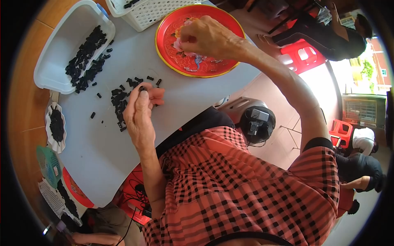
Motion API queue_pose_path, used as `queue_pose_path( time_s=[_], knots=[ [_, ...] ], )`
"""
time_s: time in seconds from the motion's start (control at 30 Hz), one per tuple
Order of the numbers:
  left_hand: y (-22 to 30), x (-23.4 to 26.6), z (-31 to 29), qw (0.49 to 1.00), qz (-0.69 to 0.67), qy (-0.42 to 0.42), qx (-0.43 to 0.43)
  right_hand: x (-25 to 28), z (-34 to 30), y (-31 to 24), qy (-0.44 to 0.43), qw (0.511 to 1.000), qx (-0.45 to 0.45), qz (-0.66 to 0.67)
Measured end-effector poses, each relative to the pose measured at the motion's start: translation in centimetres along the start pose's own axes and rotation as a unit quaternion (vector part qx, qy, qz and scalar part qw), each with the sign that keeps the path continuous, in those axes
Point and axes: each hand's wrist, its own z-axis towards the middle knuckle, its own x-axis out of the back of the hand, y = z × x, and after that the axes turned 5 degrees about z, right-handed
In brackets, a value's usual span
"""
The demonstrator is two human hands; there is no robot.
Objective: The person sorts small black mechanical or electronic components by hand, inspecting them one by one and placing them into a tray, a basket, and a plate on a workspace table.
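My left hand (140, 117) is closed round a small black plastic part (142, 88), whose end shows above the thumb. Just beyond this hand lies a loose pile of similar black parts (119, 100) on the grey table (102, 151). Above a round red tray (164, 55) with a gold rim and a flower pattern, my right hand (209, 39) has its fingers curled together. Whatever is between those fingertips is hidden. Small silvery pieces (217, 61) lie scattered on the tray's near side.
A white tub (49, 61) of black parts stands at the far left, with a white perforated basket (143, 16) beside it. A scalloped dish (59, 139) holds more black pieces. At the right are a red stool (301, 55) and several other people.
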Motion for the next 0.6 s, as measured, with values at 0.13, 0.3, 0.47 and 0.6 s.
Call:
queue_pose_path(
  time_s=[0.13,0.3,0.47,0.6],
  knots=[
    [-0.1,-1.6,0.1,0.999,0.003,-0.031,0.031,-1.5,-1.3,0.6,-0.012,0.998,0.011,-0.058],
    [-0.4,-2.9,0.1,0.996,-0.022,-0.068,0.045,-2.4,-0.6,1.4,0.002,0.999,0.030,0.014],
    [-0.6,-2.7,0.6,0.989,-0.097,-0.085,0.073,-3.1,-0.3,-1.3,0.022,0.960,-0.073,0.269],
    [-0.9,-2.5,0.8,0.991,-0.093,-0.073,0.062,-4.4,-0.4,-1.9,0.028,0.931,-0.067,0.356]
  ],
)
